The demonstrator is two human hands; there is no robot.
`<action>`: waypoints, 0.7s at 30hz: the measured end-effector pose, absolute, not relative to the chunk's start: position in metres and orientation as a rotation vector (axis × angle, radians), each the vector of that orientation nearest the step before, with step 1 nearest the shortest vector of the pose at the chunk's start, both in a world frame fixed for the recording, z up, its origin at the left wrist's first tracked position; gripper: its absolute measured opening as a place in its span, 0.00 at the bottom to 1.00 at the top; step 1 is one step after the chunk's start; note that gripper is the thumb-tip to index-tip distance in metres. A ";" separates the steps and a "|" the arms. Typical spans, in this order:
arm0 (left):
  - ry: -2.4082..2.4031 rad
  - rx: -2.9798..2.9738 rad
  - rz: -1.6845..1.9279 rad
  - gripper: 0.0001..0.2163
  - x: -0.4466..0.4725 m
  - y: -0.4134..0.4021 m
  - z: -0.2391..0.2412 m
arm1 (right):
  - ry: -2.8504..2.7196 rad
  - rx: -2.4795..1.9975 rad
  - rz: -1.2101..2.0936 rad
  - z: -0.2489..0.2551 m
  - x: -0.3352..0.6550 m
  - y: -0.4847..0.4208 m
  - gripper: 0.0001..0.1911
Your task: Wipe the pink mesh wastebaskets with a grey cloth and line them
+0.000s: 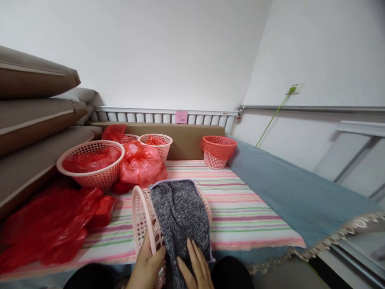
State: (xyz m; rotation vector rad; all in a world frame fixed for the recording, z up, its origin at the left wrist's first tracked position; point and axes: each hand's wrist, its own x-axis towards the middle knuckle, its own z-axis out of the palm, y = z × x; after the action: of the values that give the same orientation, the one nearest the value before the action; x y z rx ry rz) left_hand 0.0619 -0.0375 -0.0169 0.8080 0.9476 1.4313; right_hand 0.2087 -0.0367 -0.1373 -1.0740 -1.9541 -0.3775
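Head view shows the left hand (147, 267) gripping the pink basket (141, 224) rim at 6 o'clock, while the right hand (195, 267) lies open, flat on the grey cloth (180, 216) draped over it. Red bags (45, 224) lie at 9 o'clock.

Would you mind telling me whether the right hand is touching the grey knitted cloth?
Touching. The head view shows the right hand lying flat on the grey knitted cloth, fingers spread over its near end, with no gap visible.

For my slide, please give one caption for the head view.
Left hand holds a pink basket; right hand rests on grey cloth.
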 end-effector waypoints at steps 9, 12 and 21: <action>0.963 0.945 1.448 0.25 0.051 -0.033 -0.018 | -2.092 -0.900 0.100 -0.104 0.233 -0.012 0.21; 0.974 0.946 1.436 0.25 0.049 -0.039 -0.019 | -2.162 -0.994 0.378 -0.058 0.251 -0.009 0.27; 0.977 1.062 1.272 0.19 0.036 -0.047 -0.039 | -2.718 -0.982 0.976 0.119 0.221 0.089 0.21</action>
State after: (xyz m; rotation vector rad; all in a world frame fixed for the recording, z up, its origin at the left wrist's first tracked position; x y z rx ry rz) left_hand 0.0358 -0.0471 -0.0386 1.0622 0.9772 1.2720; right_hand 0.2212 0.0888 0.1186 -0.9818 -2.7178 0.9756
